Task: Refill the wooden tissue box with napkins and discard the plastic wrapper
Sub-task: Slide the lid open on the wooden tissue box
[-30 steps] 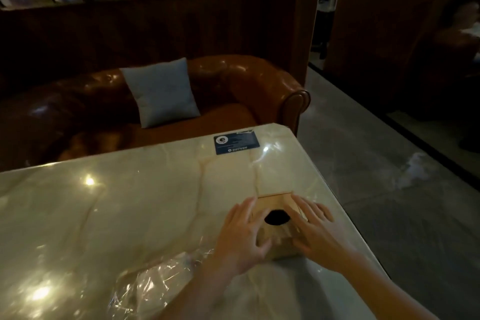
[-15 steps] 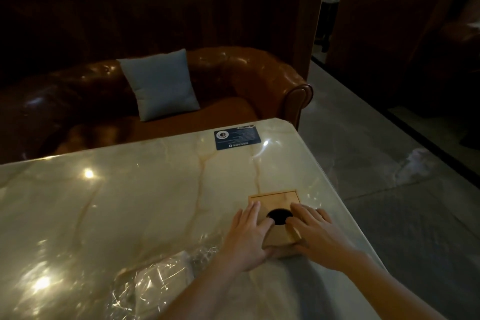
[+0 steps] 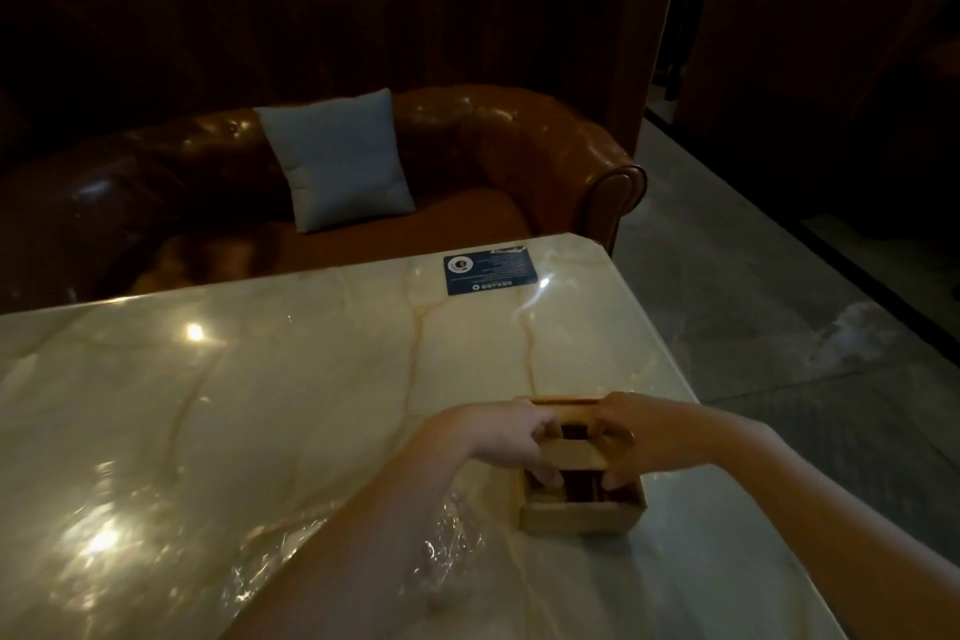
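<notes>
both hands, the left hand [image 3: 511, 437] and right hand [image 3: 621, 424], are pinching the loose lid [image 3: 574, 450] by its side edges over the wooden tissue box [image 3: 582, 515] at the table's [image 3: 311, 379] near right, which is looking stiff, light and easy to lift.

Both forearms are bare, without sleeves, watches or bracelets; the left hand [image 3: 511, 437] and right hand [image 3: 631, 431] wear no gloves.
</notes>
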`<state>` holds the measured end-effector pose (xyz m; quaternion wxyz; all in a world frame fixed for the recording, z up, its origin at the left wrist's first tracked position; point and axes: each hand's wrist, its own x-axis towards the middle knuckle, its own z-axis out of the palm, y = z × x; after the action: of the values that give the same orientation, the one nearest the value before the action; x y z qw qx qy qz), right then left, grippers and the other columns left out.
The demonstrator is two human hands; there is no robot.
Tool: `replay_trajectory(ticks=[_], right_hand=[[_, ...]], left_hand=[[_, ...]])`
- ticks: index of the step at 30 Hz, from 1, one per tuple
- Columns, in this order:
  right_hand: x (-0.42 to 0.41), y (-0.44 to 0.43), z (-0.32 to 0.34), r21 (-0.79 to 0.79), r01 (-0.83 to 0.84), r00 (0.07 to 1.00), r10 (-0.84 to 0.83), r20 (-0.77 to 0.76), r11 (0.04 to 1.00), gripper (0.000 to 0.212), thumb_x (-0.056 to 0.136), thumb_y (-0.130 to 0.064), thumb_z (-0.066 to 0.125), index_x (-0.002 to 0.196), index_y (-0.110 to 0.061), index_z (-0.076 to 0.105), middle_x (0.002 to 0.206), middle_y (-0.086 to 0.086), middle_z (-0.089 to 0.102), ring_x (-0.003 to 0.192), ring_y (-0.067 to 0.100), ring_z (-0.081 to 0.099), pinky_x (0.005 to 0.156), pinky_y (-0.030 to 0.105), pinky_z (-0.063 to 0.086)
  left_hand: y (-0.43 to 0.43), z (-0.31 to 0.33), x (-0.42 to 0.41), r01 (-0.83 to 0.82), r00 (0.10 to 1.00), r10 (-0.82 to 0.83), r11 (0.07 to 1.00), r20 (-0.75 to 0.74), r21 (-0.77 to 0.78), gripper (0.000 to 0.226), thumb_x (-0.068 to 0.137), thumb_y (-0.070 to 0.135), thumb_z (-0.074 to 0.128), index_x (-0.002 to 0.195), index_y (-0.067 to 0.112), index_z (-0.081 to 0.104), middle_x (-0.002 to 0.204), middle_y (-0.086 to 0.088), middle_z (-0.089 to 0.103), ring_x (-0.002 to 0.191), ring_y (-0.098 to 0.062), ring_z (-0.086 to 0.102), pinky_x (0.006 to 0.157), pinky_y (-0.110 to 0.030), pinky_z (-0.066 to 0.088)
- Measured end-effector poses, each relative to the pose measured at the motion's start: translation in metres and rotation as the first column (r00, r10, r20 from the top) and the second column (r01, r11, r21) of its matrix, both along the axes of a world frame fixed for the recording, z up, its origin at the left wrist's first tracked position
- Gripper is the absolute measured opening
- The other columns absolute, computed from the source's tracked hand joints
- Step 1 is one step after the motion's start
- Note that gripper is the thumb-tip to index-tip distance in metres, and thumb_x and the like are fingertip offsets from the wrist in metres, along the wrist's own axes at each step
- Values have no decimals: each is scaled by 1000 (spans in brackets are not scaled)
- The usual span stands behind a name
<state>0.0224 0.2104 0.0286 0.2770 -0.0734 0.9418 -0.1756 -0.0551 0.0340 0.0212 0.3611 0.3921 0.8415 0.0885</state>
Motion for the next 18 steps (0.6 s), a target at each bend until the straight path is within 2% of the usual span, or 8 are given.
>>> replay_trajectory(ticks=[3, 6, 9, 10, 11, 12, 15, 18], right_hand=[[-6, 7, 6, -143, 84, 996, -82, 19, 986, 54, 75, -38, 70, 123, -22, 49, 126, 0, 54, 111, 17, 51, 97, 32, 45], [-2, 21, 3, -294, 131, 991, -132, 19, 947, 58, 69, -39, 76, 120, -32, 49, 124, -8, 55, 113, 10, 51, 98, 31, 44], [14, 36, -10, -381, 197, 980, -187, 64, 903, 64, 62, -44, 78, 116, -48, 42, 126, -20, 49, 116, 2, 47, 100, 26, 41], [20, 40, -18, -375, 233, 972, -230, 55, 897, 68, 60, -45, 79, 117, -49, 41, 128, -20, 46, 118, 3, 45, 101, 27, 42], [25, 41, -27, -360, 272, 959, -281, 26, 892, 72, 60, -44, 80, 121, -46, 41, 129, -18, 45, 119, 6, 45, 101, 30, 44], [29, 42, -36, -355, 299, 944, -329, -26, 886, 72, 61, -40, 81, 123, -40, 44, 130, -16, 45, 118, 8, 46, 98, 28, 46], [35, 35, -52, -361, 283, 875, -393, -283, 889, 56, 68, -23, 79, 118, -27, 54, 118, -15, 50, 106, 7, 54, 80, 1, 43], [33, 28, -55, -392, 223, 818, -391, -423, 892, 44, 68, -8, 78, 109, -14, 62, 108, -7, 56, 97, 9, 60, 79, -4, 38]], left_hand=[[0, 10, -9, -10, 995, 10, 1000, 104, 6, 60, 76, 41, 69, 128, 22, 45, 135, -3, 47, 105, -13, 43, 86, -30, 37], [-9, 9, -9, -44, 991, 33, 996, 132, 80, 64, 71, 39, 74, 128, 29, 45, 135, 2, 46, 109, -10, 43, 90, -27, 36], [-28, -4, -4, -106, 981, 62, 965, 184, 241, 72, 67, 25, 80, 131, 30, 45, 132, 14, 44, 116, 5, 39, 92, -6, 30], [-34, -11, -2, -137, 977, 84, 950, 194, 279, 76, 67, 22, 80, 133, 30, 43, 130, 17, 41, 115, 12, 34, 90, 2, 26], [-39, -18, 1, -185, 972, 129, 936, 195, 300, 79, 69, 20, 79, 136, 29, 40, 133, 16, 39, 117, 13, 31, 92, 3, 23], [-42, -25, 4, -241, 965, 192, 919, 177, 312, 79, 71, 18, 77, 138, 29, 37, 141, 11, 36, 123, 8, 31, 97, -1, 21], [-41, -44, 12, -372, 923, 381, 847, 54, 380, 70, 79, 14, 69, 139, 27, 35, 153, 3, 26, 138, -10, 25, 107, -16, 15], [-32, -53, 15, -393, 895, 445, 779, 11, 488, 55, 84, 18, 63, 135, 26, 42, 149, 6, 33, 138, -10, 27, 107, -16, 15]])
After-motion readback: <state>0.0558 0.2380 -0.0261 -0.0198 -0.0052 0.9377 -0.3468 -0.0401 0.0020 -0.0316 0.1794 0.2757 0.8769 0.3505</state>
